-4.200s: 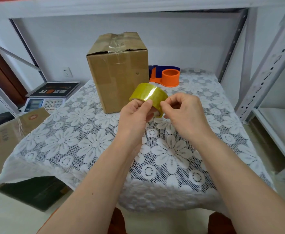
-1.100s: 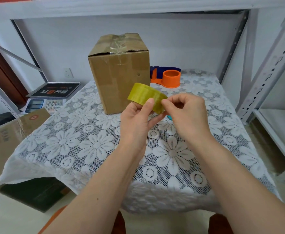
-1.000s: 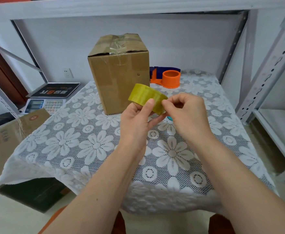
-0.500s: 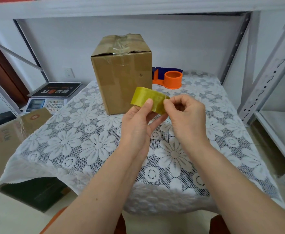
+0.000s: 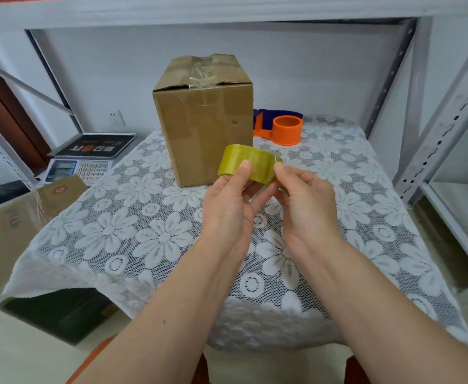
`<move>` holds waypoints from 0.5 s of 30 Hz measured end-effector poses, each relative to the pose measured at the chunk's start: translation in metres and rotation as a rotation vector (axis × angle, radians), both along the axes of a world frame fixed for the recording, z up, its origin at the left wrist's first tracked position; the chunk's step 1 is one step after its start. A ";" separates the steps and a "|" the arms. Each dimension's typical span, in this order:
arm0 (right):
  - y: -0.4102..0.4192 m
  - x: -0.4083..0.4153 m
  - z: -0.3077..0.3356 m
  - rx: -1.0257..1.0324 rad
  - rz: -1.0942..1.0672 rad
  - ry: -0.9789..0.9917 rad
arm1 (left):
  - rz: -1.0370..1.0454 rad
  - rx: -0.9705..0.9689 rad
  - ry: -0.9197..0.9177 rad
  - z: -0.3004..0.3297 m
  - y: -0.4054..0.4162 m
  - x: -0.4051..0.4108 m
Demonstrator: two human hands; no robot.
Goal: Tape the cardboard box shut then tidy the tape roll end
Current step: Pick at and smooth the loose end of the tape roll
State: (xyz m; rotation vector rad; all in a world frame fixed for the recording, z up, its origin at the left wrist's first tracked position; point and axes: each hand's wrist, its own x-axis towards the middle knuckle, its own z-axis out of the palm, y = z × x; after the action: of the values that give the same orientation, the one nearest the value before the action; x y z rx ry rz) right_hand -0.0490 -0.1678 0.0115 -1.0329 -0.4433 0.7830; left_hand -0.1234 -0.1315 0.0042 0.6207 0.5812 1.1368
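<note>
One tape roll (image 5: 248, 165), yellowish, sits mid-frame, gripped by my left hand (image 5: 228, 202), thumb on its face; my right hand (image 5: 304, 202) pinches its right edge. One cardboard box (image 5: 203, 120) stands behind, upper centre, taped on top.

A table (image 5: 149, 245) draped in a white lace cloth with a flower pattern stands against a plain white wall (image 5: 296, 67), under a grey metal shelf board (image 5: 227, 9) carried by perforated uprights (image 5: 443, 128). Left of the table, a wall socket (image 5: 116, 118) sits low on the wall and a dark brown door frame (image 5: 8, 117) runs alongside. The floor (image 5: 19, 356) below the table is pale and evenly lit.
</note>
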 end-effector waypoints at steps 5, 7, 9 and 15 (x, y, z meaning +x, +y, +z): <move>-0.002 0.007 0.003 -0.037 0.077 -0.013 | -0.016 0.037 0.021 0.001 -0.002 0.000; -0.003 0.009 0.007 -0.049 0.099 -0.045 | -0.008 0.085 0.067 0.002 -0.002 -0.001; -0.003 0.011 0.011 -0.076 0.092 -0.054 | 0.006 0.139 0.109 0.002 -0.002 -0.001; -0.005 0.019 0.014 -0.208 0.031 -0.206 | 0.016 0.215 0.213 0.001 -0.004 -0.001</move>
State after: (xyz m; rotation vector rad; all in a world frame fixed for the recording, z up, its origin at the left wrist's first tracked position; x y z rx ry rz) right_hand -0.0296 -0.1728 0.0255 -1.3106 -0.5634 0.7648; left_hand -0.1246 -0.1355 0.0049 0.9317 0.6505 1.1651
